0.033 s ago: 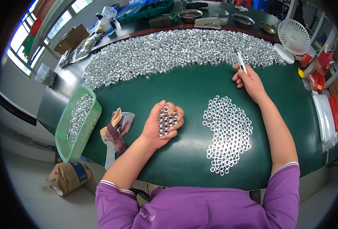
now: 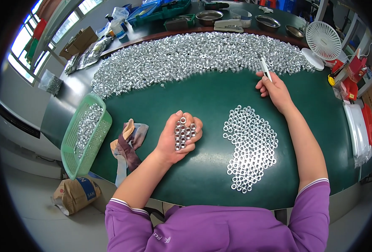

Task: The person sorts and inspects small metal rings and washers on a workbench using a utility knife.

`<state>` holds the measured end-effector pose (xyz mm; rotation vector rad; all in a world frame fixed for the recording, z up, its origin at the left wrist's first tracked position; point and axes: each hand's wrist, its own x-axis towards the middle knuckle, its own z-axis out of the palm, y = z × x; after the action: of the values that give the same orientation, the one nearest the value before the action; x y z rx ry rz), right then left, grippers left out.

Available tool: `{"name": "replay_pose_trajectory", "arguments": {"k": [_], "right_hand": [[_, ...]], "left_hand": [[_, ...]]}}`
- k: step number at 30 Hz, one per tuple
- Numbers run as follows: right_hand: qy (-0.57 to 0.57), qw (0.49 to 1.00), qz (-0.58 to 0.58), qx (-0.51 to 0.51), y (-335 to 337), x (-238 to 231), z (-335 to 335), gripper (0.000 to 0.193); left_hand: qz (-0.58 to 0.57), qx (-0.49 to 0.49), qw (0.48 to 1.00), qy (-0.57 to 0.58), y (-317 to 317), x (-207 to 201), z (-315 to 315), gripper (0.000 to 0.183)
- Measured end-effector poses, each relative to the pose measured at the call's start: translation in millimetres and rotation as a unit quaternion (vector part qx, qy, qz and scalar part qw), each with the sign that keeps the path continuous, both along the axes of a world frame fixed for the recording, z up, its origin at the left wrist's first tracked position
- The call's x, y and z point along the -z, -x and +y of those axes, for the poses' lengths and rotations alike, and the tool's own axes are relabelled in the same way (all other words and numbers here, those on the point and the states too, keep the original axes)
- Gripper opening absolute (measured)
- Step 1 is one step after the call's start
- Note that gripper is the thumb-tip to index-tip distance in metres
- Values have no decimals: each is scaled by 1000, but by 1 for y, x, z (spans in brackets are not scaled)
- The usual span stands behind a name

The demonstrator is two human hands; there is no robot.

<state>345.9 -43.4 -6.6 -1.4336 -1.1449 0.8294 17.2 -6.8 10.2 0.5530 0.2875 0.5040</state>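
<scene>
Left grip [image 2: 168, 136] palm-up, curled round rows of metal nuts [image 2: 182, 134]. Right grip [image 2: 275, 90] outstretched far right, pinching white pen-like tool [image 2: 265, 68] near far metal pile [image 2: 194, 54].

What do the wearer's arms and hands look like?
Left hand and right hand: no gloves, and no watch or cable visible. Forearms uncovered. Short purple sleeves with white-striped cuffs; no marking visible on the sleeves.
</scene>
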Motion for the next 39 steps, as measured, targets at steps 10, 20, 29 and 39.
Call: {"name": "replay_pose_trajectory", "arguments": {"k": [10, 20, 29, 39], "right_hand": [[-53, 969, -188, -154, 94, -61, -32, 34], [-66, 916, -351, -183, 128, -53, -49, 26], [-36, 903, -384, -189, 127, -60, -54, 25], [-239, 799, -544, -92, 105, -75, -49, 18]], "left_hand": [[44, -91, 993, -53, 5, 6, 3, 35], [130, -160, 972, -115, -4, 3, -3, 30], [184, -146, 963, -128, -5, 1, -5, 31], [256, -52, 958, -115, -6, -7, -9, 27]]}}
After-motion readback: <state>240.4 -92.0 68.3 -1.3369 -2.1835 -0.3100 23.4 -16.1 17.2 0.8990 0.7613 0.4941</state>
